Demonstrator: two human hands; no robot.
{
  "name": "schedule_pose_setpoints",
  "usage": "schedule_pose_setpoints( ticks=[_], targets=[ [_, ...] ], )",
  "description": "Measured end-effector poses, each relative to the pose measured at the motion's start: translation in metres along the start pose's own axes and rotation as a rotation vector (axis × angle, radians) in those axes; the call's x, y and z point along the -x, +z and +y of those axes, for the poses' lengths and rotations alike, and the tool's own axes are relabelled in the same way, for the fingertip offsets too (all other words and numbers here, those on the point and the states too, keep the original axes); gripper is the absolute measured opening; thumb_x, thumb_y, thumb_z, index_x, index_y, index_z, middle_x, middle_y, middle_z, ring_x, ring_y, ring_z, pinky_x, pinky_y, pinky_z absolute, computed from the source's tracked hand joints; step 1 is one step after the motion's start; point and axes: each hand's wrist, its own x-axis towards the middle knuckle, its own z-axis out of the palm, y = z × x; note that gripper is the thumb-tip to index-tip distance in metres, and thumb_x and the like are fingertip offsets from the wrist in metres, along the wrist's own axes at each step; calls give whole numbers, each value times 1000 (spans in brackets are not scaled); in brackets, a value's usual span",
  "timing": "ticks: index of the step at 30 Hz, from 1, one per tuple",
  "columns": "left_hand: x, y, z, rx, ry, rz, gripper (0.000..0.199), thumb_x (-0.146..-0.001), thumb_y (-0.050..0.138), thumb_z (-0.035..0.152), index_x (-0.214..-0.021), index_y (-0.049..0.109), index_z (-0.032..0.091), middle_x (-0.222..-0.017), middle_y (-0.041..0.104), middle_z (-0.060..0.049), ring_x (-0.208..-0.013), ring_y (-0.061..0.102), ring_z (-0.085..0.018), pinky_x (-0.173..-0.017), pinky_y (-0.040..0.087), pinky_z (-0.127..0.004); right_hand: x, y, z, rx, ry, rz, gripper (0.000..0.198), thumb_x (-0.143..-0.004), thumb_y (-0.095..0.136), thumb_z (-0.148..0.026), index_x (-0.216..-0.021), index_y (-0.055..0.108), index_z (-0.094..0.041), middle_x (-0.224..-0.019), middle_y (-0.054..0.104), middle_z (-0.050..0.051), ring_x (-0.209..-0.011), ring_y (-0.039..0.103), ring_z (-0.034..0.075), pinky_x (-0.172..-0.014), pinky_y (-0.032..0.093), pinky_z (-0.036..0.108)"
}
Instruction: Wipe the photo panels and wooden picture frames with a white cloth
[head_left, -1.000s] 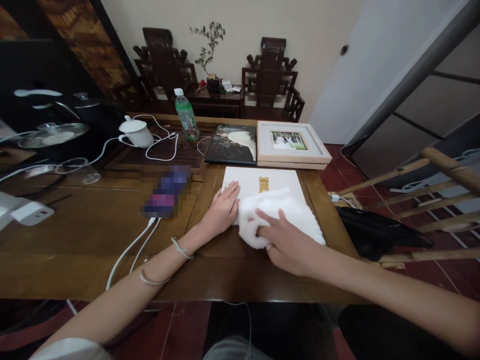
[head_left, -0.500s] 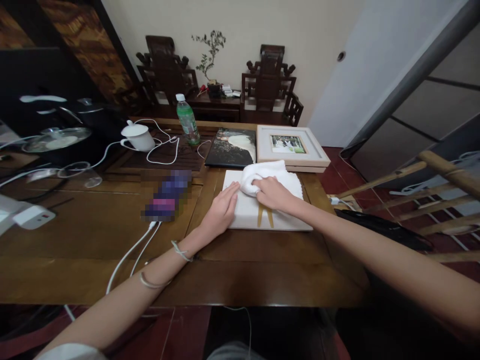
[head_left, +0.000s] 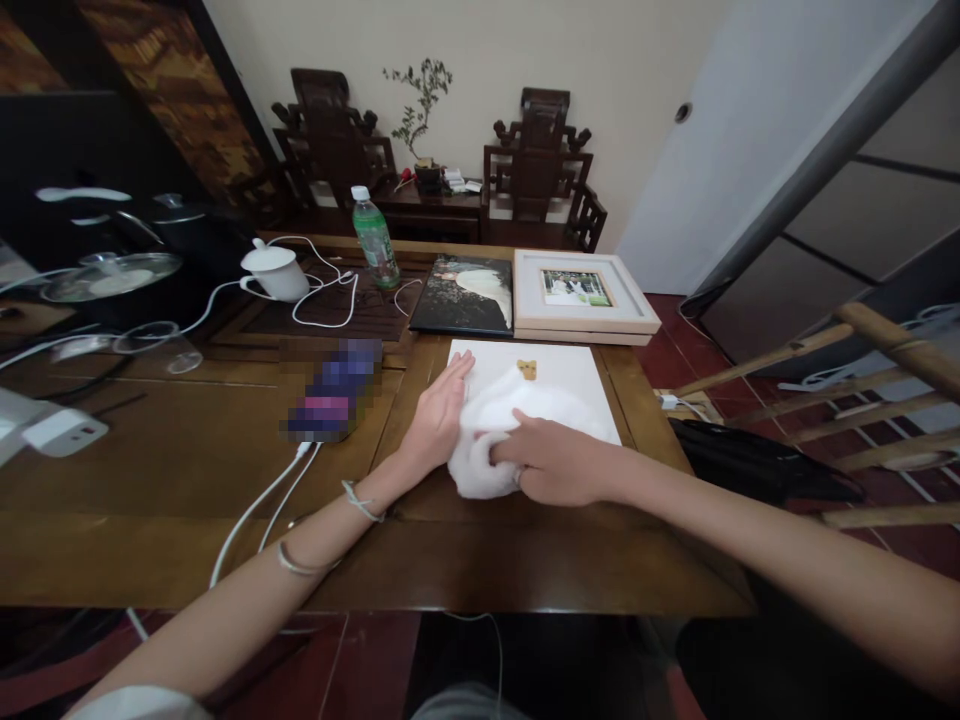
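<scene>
A flat white box-like piece (head_left: 555, 355) lies on the wooden table in front of me, a small gold-coloured ornament (head_left: 527, 370) showing near its far edge. My right hand (head_left: 551, 460) grips a bunched white cloth (head_left: 480, 470) against its near part; the cloth hangs over the near edge and hides much of the surface. My left hand (head_left: 441, 410) rests along the left side of the white piece, fingers stretched out and touching its edge.
Behind stand a dark photo panel (head_left: 465, 300) and a framed photo (head_left: 637, 300). Leftward are a green-labelled bottle (head_left: 375, 240), a lidded white cup (head_left: 276, 275), a blurred-out phone-like object (head_left: 330, 390) with white cables, and a pot (head_left: 112, 290). A wooden chair (head_left: 892, 350) is at right.
My right hand has drawn the cloth toward me, from the far part of the white piece to its near edge. The gold ornament's upper part is now uncovered. My left hand has shifted slightly.
</scene>
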Motion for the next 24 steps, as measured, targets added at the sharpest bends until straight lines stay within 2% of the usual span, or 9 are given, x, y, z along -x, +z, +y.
schedule_pose_setpoints(
  ticks=[2,4,8,11,15,20,24],
  targets=[
    [1,3,-3,-35,15,-33,43,-98,27,30,-130,53,15,-141,49,-9,-135,40,-19,-115,31,-44,6,-10,4,21,102,-12,24,-69,41,-6,-78,59,-20,-73,64,4,-75,61,20,-78,45,36],
    [3,7,-7,-79,40,-69,40,-96,34,28,-128,54,14,-140,50,-11,-135,40,-22,-113,33,-48,6,-21,15,55,182,20,22,-70,42,-9,-79,60,-19,-75,63,6,-75,59,20,-68,43,32],
    [7,11,-15,-190,78,-164,37,-92,41,21,-126,55,12,-137,52,-16,-132,43,-27,-109,34,-55,-13,-34,44,124,325,140,24,-75,40,-13,-83,63,-16,-82,66,10,-80,58,23,-68,40,31],
    [8,12,-18,-245,98,-189,37,-91,43,18,-125,56,13,-136,53,-15,-132,43,-28,-109,34,-56,-36,-36,60,176,388,210,31,-78,39,-13,-94,65,-14,-93,68,14,-89,59,25,-72,40,32],
    [8,11,-18,-272,117,-169,36,-90,43,17,-124,56,13,-136,53,-16,-131,45,-28,-109,35,-55,-71,-40,63,180,396,256,38,-83,39,-16,-112,63,-12,-115,65,15,-100,58,27,-78,40,31],
    [5,8,-17,-267,174,-177,34,-90,43,17,-122,57,14,-128,59,-15,-123,52,-28,-107,39,-52,-111,-45,49,227,266,195,34,-82,40,-14,-104,66,-11,-116,66,13,-99,60,26,-79,40,30],
    [4,7,-18,-260,201,-177,34,-91,43,18,-121,57,13,-126,60,-15,-121,54,-27,-106,40,-50,-119,-50,47,235,246,184,36,-83,39,-14,-106,65,-10,-120,64,15,-100,60,27,-80,40,31]
  ],
)
